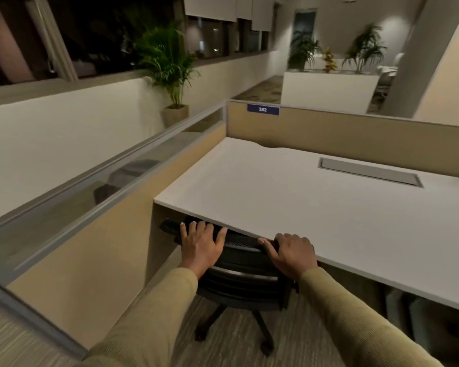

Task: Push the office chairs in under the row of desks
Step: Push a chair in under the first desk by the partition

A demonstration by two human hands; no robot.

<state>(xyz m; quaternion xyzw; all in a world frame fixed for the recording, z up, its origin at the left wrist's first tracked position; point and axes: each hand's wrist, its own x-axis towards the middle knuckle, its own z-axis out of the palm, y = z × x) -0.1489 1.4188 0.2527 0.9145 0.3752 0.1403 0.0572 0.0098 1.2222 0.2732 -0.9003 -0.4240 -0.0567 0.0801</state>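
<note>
A black mesh-backed office chair (243, 280) stands at the front edge of a white desk (316, 202), its seat hidden beneath the desktop. The top of its backrest touches the desk edge. My left hand (202, 245) lies flat on the left end of the backrest's top, fingers spread. My right hand (292, 254) curls over the right end of the same top edge. One armrest (170, 227) shows at the left under the desk. The wheeled base (233, 332) rests on the carpet.
A tan partition with a glass strip (112, 181) runs along the desk's left side. A rear divider carries a blue plate reading 382 (263, 109). A grey cable hatch (368, 172) is set in the desktop. A potted palm (170, 75) stands beyond. A white planter box (329, 92) is farther back.
</note>
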